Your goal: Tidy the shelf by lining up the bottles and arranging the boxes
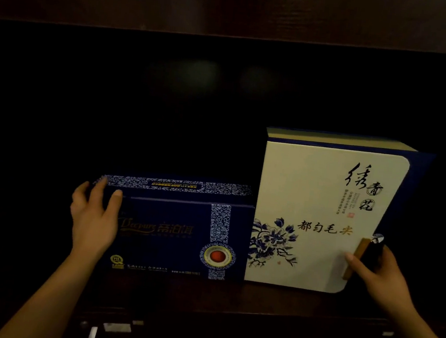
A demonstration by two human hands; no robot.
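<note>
Head view, looking into a dark wooden shelf [271, 300] recess, dimly lit. Two boxes standing upright on the shelf board, side by side and touching. On the left, a low, wide dark blue box [176, 235] with a blue-and-white patterned band running down its front, a round red emblem ringed in gold near the lower right, and faint gold lettering across the middle. On the right, a taller cream box [315, 220] with a blue spine and edges, black brush calligraphy near the upper right, a row of printed characters across the centre, and a blue painted flower at the lower left. Cream box tilted slightly, its top leaning toward the right.

Left hand [92, 218] gripping the upper left corner of the dark blue box, thumb pressed on the front face, fingers curled over the top edge and left end. Right hand [381, 271] grasping the lower right edge of the cream box, thumb laid on the front beside a small wooden clasp [357, 258], remaining fingers wrapped behind and mostly hidden. Both forearms reaching in from the bottom corners. Rear of the recess too dark to make out; only two faint blurred glints there.
</note>
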